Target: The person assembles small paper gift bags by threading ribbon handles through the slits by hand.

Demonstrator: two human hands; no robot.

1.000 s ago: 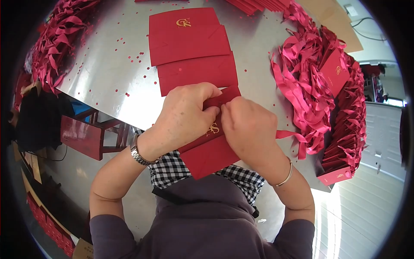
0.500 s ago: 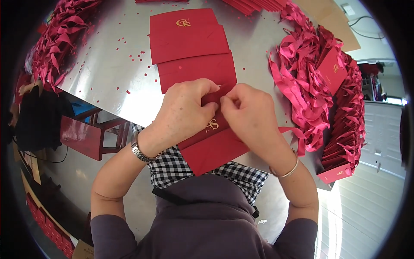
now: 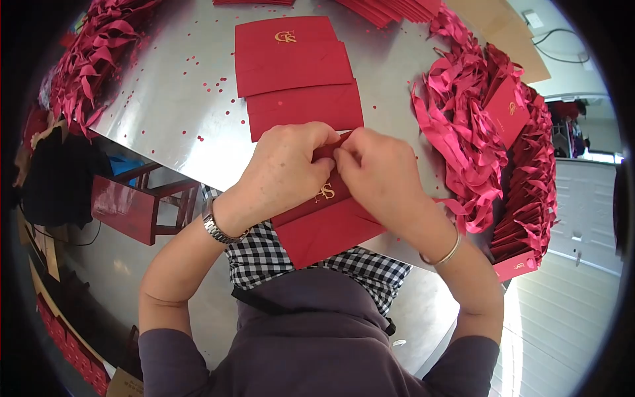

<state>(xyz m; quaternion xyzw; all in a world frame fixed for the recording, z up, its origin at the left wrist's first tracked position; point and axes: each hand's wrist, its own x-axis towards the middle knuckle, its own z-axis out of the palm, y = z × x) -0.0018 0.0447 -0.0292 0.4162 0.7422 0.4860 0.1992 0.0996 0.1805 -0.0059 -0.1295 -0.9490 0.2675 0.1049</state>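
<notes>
A flat red paper bag (image 3: pixel 327 231) with gold print lies at the table's near edge, its lower end reaching over my lap. My left hand (image 3: pixel 284 162) pinches the bag's far edge between thumb and fingers. Right beside it, my right hand (image 3: pixel 383 169) is closed in a pinch at the same edge, fingertips nearly touching the left ones. What the right fingertips hold is too small and hidden to make out. Just beyond my hands lie more flat red bags (image 3: pixel 288 59), overlapping. A pink ribbon end (image 3: pixel 453 205) shows beside my right forearm.
On the right stands a long row of red bags (image 3: pixel 522 198) with pink ribbons (image 3: pixel 463 139) heaped beside it. Another ribbon heap (image 3: pixel 92 66) is at the far left. Small red paper dots dot the metal table (image 3: pixel 172 126). A wooden stool (image 3: pixel 126 208) stands left.
My right hand has shifted slightly left toward the left one, and its elbow has swung outward. My left hand stays almost in place on the bag.
</notes>
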